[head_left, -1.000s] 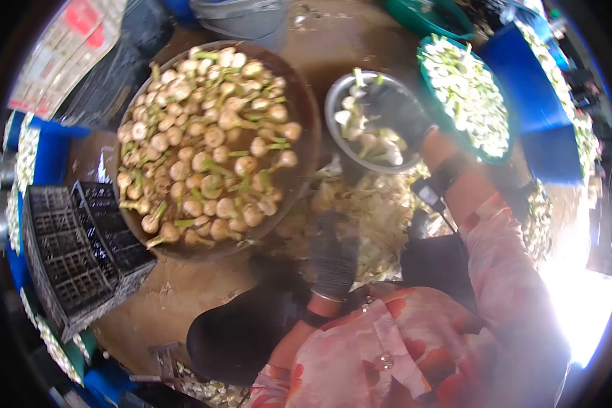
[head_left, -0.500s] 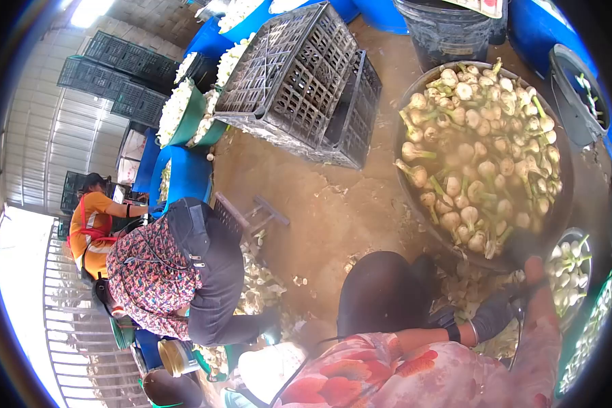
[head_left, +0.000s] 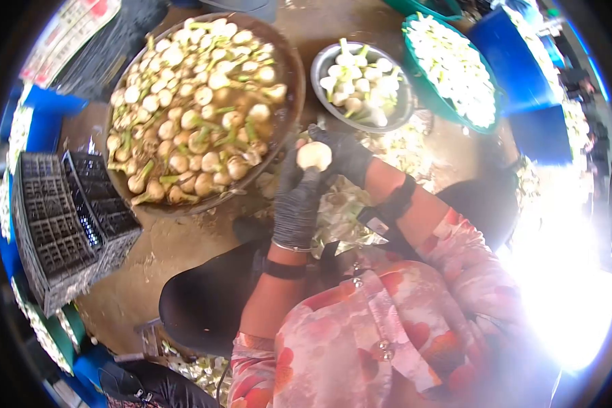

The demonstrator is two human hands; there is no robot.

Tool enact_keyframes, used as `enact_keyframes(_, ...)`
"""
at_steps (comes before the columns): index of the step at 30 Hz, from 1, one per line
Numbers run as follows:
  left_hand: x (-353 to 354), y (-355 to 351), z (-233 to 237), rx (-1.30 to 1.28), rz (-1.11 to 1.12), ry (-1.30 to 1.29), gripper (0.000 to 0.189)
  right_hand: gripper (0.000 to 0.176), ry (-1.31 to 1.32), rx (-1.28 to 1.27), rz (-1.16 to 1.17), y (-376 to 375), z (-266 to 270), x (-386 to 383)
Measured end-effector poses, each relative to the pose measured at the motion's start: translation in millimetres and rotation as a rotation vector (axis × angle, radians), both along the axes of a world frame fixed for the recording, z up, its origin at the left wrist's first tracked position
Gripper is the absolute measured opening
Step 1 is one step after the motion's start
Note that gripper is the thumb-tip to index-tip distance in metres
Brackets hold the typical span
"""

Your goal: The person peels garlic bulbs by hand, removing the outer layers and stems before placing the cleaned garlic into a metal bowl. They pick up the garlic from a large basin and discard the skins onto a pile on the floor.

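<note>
My left hand [head_left: 296, 211], in a dark grey glove, grips a round pale onion [head_left: 314, 156] with the thumb on its near side. Close against the onion, my right hand [head_left: 349, 158] in a dark glove has its fingers curled; what they hold is hidden. A large brown basin [head_left: 294, 88] stands ahead to the left, full of onions with green stem stubs [head_left: 200, 126] in murky water. Beyond my right hand is a grey metal bowl [head_left: 317, 83] containing whiter, trimmed onions [head_left: 360, 81].
A green basket [head_left: 494, 112] of white pieces stands at the upper right near blue tubs [head_left: 517, 61]. Black crates [head_left: 54, 217] are stacked at left. Peelings [head_left: 347, 214] litter the floor beneath my hands. A person's dark clothing [head_left: 156, 387] shows at lower left.
My view has swung right and down, so basin and crates now appear further left. Both hands, earlier low at the right, are now central, with the onion visible between them.
</note>
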State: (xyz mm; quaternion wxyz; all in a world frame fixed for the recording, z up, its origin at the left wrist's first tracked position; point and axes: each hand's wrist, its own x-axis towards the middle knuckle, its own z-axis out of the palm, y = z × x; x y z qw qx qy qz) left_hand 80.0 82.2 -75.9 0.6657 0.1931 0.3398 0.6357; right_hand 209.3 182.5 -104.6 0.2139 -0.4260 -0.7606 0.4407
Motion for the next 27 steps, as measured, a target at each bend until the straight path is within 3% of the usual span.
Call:
enact_keyframes(2,3.8,-5.2,25.6,-0.082,-0.008,-0.078,0.050,0.023,-0.355,0.358,0.010,-7.2,26.1,11.0)
enact_keyframes(4,6.7,-9.4,29.1,-0.076,0.011,0.022,0.050,0.023,-0.144,0.151,-0.346,-34.7,76.6,21.6)
enact_keyframes(8,19.5,-14.4,23.6,0.001,0.057,0.216,0.050,0.020,0.054,0.246,-0.215,-58.1,104.1,43.5)
enact_keyframes(9,25.3,-17.3,36.0,0.015,0.069,0.210,0.050,0.017,-0.061,0.427,-0.208,-64.1,110.5,46.4)
enact_keyframes(12,30.1,-20.9,37.0,0.059,0.052,0.354,0.049,0.013,-0.159,0.573,-0.221,-69.1,115.2,51.8)
enact_keyframes(19,41.1,-34.5,47.4,0.186,-0.055,0.515,0.046,0.012,-0.331,0.569,-0.242,-84.0,121.9,65.9)
enact_keyframes(21,43.1,-38.5,61.8,0.219,-0.097,0.571,0.045,0.013,-0.275,0.340,-0.261,-86.5,127.3,71.5)
enact_keyframes(23,41.7,-36.1,60.7,0.223,-0.157,0.445,0.043,0.017,-0.179,0.089,-0.263,-84.9,129.5,81.0)
enact_keyframes(26,41.2,-35.7,63.2,0.239,-0.200,0.352,0.042,0.013,0.270,-0.493,-0.413,-81.5,107.3,100.4)
enact_keyframes(27,42.4,-35.0,62.4,0.232,-0.206,0.313,0.043,0.020,0.366,-0.630,-0.500,-79.3,88.8,111.2)
